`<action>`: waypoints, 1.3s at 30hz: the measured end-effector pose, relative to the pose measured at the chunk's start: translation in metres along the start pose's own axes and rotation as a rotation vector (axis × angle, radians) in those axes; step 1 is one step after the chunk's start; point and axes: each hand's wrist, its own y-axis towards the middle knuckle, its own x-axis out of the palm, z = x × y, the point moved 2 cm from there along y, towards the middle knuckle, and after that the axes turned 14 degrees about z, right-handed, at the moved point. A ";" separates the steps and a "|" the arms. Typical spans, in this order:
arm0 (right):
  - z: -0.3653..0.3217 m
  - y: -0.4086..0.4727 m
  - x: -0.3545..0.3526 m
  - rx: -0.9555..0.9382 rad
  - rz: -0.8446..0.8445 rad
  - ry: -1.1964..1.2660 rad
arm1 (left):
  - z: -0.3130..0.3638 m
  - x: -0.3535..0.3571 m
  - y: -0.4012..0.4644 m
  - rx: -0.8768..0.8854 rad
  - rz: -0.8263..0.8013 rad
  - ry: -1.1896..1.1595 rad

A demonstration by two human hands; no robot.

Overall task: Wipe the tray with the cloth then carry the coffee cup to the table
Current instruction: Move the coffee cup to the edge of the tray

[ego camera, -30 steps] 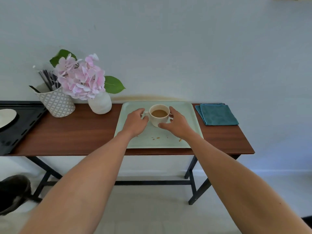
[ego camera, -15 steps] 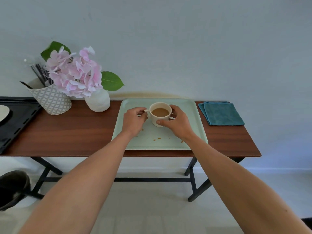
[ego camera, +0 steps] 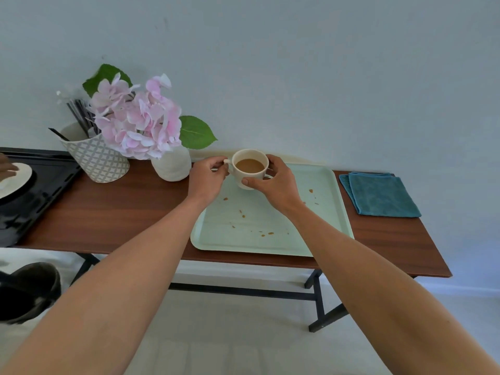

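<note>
A cream coffee cup (ego camera: 249, 169) full of milky coffee is held above the far left part of the pale green tray (ego camera: 327, 212). My left hand (ego camera: 207, 180) pinches the cup's handle. My right hand (ego camera: 276, 182) wraps around the cup's right side, with the thumb under its front. Brown crumbs and spots lie scattered over the tray. A folded teal cloth (ego camera: 380, 194) lies on the wooden table (ego camera: 121, 212) just right of the tray, untouched.
A white vase of pink flowers (ego camera: 171, 166) stands close left of the cup. A patterned holder of utensils (ego camera: 96, 158) is further left. A black tray with a plate (ego camera: 16, 177) sits at the far left, another person's fingers on it. A dark shoe (ego camera: 29, 290) rests on the floor.
Both hands closed on the cup and lifted it off the tray, moving it slightly left. The view tilted and shifted, so the table now sits slanted.
</note>
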 end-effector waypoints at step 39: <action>-0.002 0.001 -0.011 -0.238 0.073 -0.471 | 0.031 -0.008 -0.031 0.492 0.132 0.546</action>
